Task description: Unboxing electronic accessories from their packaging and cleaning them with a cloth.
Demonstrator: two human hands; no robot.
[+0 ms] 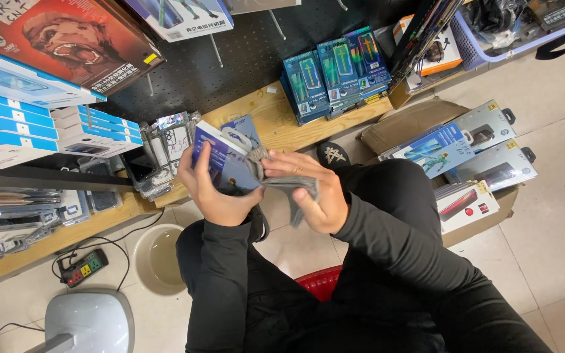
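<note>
Single head-worn view, steeply downward, close above lap, wooden shelf [282, 124] ahead.

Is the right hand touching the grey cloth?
Touching. The head view shows the right hand with its fingers folded over the grey cloth, pressing it against the blue package held by the left hand.

Box [220, 163] in left hand [214, 189] was blue with white edge. Cloth [282, 186] in right hand [312, 193] was grey. Sleeves [387, 235] were black. Stool [322, 282] showed red, ribbed. Shelf [282, 124] was pale wood grain; pegboard [243, 52] black, dotted with holes. Stacked packs [338, 68] were teal with green and rainbow streaks. Boxes at left [14, 117] were blue and white striped. Basket [485, 49] was lilac. Bucket [158, 258] was cream. Power strip [85, 268] was black with coloured sockets. Floor tiles [557, 216] were beige.
</note>
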